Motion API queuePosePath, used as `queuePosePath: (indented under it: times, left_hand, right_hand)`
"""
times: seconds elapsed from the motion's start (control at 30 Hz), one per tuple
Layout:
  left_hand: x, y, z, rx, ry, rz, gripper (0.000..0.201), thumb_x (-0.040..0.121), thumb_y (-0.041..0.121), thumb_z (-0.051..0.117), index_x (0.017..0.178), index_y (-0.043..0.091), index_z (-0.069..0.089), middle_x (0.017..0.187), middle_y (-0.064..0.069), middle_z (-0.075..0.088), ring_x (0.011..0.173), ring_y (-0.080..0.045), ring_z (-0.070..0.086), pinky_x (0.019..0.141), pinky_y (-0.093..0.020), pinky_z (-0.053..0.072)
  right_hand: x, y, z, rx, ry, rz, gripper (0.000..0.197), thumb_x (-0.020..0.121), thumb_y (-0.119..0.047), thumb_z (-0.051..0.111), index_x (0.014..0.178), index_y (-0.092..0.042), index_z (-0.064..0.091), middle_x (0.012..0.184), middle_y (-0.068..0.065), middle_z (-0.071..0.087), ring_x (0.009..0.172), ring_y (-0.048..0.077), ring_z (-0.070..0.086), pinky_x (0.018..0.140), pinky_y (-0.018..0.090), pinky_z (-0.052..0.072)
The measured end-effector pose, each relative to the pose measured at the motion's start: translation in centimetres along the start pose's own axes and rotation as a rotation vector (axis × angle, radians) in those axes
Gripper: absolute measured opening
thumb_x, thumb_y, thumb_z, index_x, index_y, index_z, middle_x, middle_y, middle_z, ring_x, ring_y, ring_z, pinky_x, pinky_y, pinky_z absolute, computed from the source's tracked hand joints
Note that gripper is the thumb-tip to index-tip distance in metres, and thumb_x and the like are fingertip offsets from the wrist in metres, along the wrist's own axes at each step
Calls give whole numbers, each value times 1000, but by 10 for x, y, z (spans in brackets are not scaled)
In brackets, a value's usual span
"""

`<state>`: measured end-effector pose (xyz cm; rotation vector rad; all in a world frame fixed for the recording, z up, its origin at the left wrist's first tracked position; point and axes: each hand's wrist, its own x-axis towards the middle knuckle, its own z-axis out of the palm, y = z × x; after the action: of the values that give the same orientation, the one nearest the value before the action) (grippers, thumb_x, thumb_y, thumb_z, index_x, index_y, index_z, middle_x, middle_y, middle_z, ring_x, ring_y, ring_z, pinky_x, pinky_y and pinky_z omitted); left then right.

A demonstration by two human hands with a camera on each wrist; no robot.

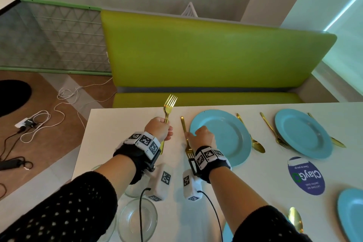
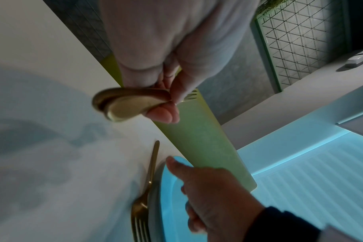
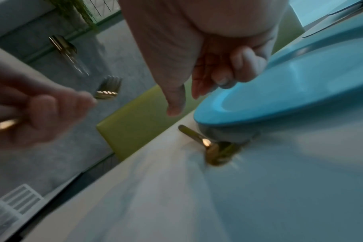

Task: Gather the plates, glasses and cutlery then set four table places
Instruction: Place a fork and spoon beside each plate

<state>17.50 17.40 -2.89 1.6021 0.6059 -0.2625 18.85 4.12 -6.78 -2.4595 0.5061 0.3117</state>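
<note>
Gold cutlery and blue plates are spread over the white counter (image 1: pixel 121 124), with the green bench seat (image 1: pixel 206 55) behind it. Nearest the left corner stand clear glasses (image 1: pixel 137 220), partly under the person's black sleeve. Just right of them the left hand (image 1: pixel 160 128) is lifted off the counter, its fingers wrapped round the handles of a gold fork (image 1: pixel 170 104) with the tines pointing up; the left wrist view shows a spoon bowl (image 2: pixel 126 104) sticking out of the same fist, so it holds more than one piece. Next along, a second gold fork (image 1: pixel 186 139) lies flat on the counter, tines toward the person, close against the left rim of the first blue plate (image 1: pixel 225 135). The right hand (image 1: pixel 204 136) sits over that rim; its fingers are loosely curled and I can't tell whether they touch the fork or the plate, but they grip nothing. A gold spoon (image 1: pixel 253 137) lies along the plate's right side. Further right a second blue plate (image 1: pixel 302 133) has a fork (image 1: pixel 275 133) on its left and another gold piece (image 1: pixel 334 139) at its right rim. A round blue sticker (image 1: pixel 306 177) lies nearer the person, then another spoon (image 1: pixel 295 219) and a third plate (image 1: pixel 351 212) at the right edge.
</note>
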Motion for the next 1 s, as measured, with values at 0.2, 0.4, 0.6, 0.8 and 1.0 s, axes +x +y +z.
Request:
queuePosePath:
  times: [0.2, 0.4, 0.6, 0.8, 1.0]
  left_hand:
    - [-24, 1, 31, 128, -87, 32, 16, 92, -1, 44, 101, 8, 53, 89, -13, 60, 59, -13, 53, 52, -20, 47]
    - [-63, 1, 85, 56, -212, 53, 16, 89, -5, 52, 97, 7, 46, 70, -9, 56, 41, -8, 58, 37, -14, 45]
    - [-114, -15, 146, 30, -314, 64, 18, 89, -8, 50, 84, 9, 47, 72, -8, 57, 59, -16, 58, 43, -15, 49]
    - [-151, -39, 205, 20, -332, 25, 10, 89, 0, 54, 87, 8, 47, 69, -9, 58, 56, -21, 55, 60, -30, 49]
    - [-175, -57, 248, -35, -283, -30, 27, 96, -2, 34, 73, 10, 42, 69, -9, 47, 54, -19, 48, 34, -14, 43]
  right_hand:
    - [-35, 5, -47, -2, 59, -381, 23, 89, -29, 59, 107, -15, 62, 105, 4, 63, 96, 20, 60, 81, 30, 47]
    - [-48, 55, -86, 40, 24, -275, 25, 88, -37, 59, 94, -17, 72, 97, 5, 71, 94, 21, 64, 77, 29, 48]
    - [-61, 120, -122, 219, -51, -162, 31, 88, -35, 59, 58, -27, 58, 58, -6, 56, 67, 16, 56, 69, 35, 50]
    - [-77, 192, -159, 540, -42, -7, 27, 92, -24, 57, 65, -20, 59, 71, 3, 64, 53, 12, 48, 44, 23, 39]
    - [-78, 286, -211, 348, -16, 28, 32, 91, -19, 58, 60, -20, 58, 64, -2, 60, 45, 11, 45, 33, 13, 35]
